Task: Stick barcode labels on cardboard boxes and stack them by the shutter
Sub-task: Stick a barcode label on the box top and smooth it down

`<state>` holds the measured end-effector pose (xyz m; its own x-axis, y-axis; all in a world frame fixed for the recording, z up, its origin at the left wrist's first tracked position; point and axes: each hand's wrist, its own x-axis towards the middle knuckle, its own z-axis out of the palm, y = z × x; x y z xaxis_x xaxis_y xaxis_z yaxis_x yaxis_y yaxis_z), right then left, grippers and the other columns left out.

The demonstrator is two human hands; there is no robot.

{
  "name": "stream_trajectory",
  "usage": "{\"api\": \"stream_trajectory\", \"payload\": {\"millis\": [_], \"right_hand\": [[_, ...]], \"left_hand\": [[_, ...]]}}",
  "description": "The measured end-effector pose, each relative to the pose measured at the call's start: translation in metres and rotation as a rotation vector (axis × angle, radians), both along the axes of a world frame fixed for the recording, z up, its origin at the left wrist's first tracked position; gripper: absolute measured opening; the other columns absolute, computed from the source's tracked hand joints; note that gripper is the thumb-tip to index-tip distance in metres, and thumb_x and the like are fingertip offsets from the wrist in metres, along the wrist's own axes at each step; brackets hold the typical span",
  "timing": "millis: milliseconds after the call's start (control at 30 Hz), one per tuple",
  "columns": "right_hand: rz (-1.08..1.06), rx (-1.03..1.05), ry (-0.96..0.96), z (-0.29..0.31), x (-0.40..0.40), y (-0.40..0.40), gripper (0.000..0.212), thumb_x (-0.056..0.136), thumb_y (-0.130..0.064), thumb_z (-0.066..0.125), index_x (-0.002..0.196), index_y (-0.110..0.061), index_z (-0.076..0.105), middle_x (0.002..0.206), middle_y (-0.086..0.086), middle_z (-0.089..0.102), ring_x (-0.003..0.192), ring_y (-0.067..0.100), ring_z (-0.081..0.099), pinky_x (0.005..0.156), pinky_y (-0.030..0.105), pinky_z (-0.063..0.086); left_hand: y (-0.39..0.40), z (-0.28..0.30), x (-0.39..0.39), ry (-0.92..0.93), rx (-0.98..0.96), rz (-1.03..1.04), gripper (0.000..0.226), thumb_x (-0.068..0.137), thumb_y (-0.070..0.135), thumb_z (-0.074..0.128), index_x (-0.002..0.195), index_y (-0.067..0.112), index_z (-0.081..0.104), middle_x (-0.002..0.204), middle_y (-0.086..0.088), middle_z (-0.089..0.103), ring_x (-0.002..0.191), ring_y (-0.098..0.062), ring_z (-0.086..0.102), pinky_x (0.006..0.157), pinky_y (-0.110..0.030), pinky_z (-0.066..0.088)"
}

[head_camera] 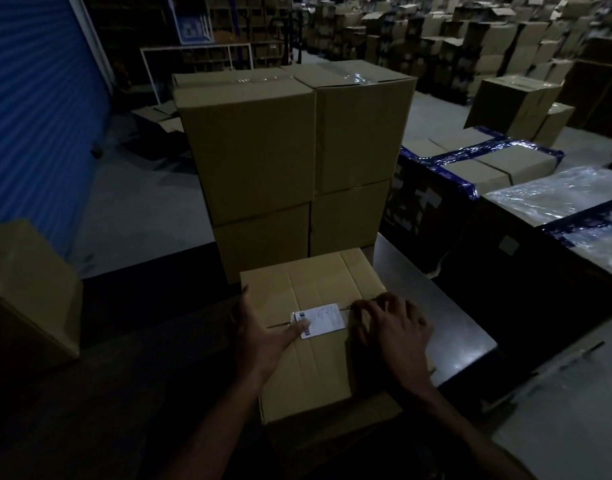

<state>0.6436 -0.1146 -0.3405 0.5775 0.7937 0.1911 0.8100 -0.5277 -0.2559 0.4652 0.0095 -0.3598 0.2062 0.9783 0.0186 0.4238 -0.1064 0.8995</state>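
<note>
left hand (263, 336) thumb presses label (319, 320) on box (311, 362); right hand (394, 327) fingers flat.

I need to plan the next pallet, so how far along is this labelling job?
Done: four brown cardboard boxes stand stacked two high near the blue shutter. In hand: the left hand presses the white barcode label onto the box on the table; the right hand rests at its edge. Left: stacking this box.

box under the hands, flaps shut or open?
Shut. The cardboard box has its top flaps flat, meeting at the centre seam, with the barcode label across it.
</note>
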Motion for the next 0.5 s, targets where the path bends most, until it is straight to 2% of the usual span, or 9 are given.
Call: {"api": "stream_trajectory", "payload": {"millis": [67,167,267,367,500], "right_hand": [[-0.023,0.003,-0.012,-0.004,-0.007,-0.006,0.042,0.089,-0.059,0.038,0.128,-0.047,0.047,0.139,-0.002,0.040,0.132,0.027,0.032,0.103,0.051,0.029],[0.000,-0.003,0.030,-0.005,-0.003,0.001,0.042,0.092,-0.057,0.041,0.131,-0.044,0.047,0.141,-0.003,0.039,0.132,0.026,0.030,0.102,0.046,0.034],[0.075,0.049,-0.001,-0.002,0.019,0.013,0.037,0.093,-0.056,0.040,0.126,-0.045,0.052,0.136,-0.009,0.045,0.126,0.019,0.035,0.098,0.041,0.037],[0.231,0.008,0.018,0.006,0.050,0.025,0.036,0.092,-0.055,0.039,0.122,-0.044,0.056,0.132,-0.013,0.048,0.122,0.015,0.039,0.095,0.037,0.038],[0.401,0.016,0.070,0.017,0.078,0.032,0.043,0.092,-0.048,0.032,0.120,-0.036,0.062,0.131,-0.008,0.056,0.119,0.017,0.045,0.096,0.040,0.041]], "left_hand": [[0.001,-0.003,0.002,-0.032,-0.029,0.016,0.124,0.052,0.051,0.093,0.151,0.039,0.019,0.153,0.000,0.035,0.137,-0.024,0.038,0.105,-0.055,0.044],[-0.003,-0.012,0.007,-0.040,-0.042,0.112,0.114,0.060,0.050,0.089,0.149,0.042,0.019,0.150,-0.002,0.040,0.135,-0.025,0.043,0.104,-0.055,0.045],[-0.022,-0.030,0.012,-0.061,-0.030,0.216,0.102,0.069,0.049,0.082,0.147,0.054,0.015,0.147,-0.004,0.041,0.132,-0.028,0.047,0.103,-0.056,0.046],[-0.061,-0.033,0.023,-0.044,0.005,0.264,0.094,0.079,0.046,0.072,0.151,0.040,0.013,0.150,-0.010,0.035,0.135,-0.033,0.041,0.106,-0.058,0.041],[-0.088,-0.030,0.025,-0.041,0.011,0.279,0.100,0.074,0.043,0.080,0.152,0.022,0.021,0.152,-0.018,0.032,0.140,-0.038,0.031,0.115,-0.056,0.028]]}}
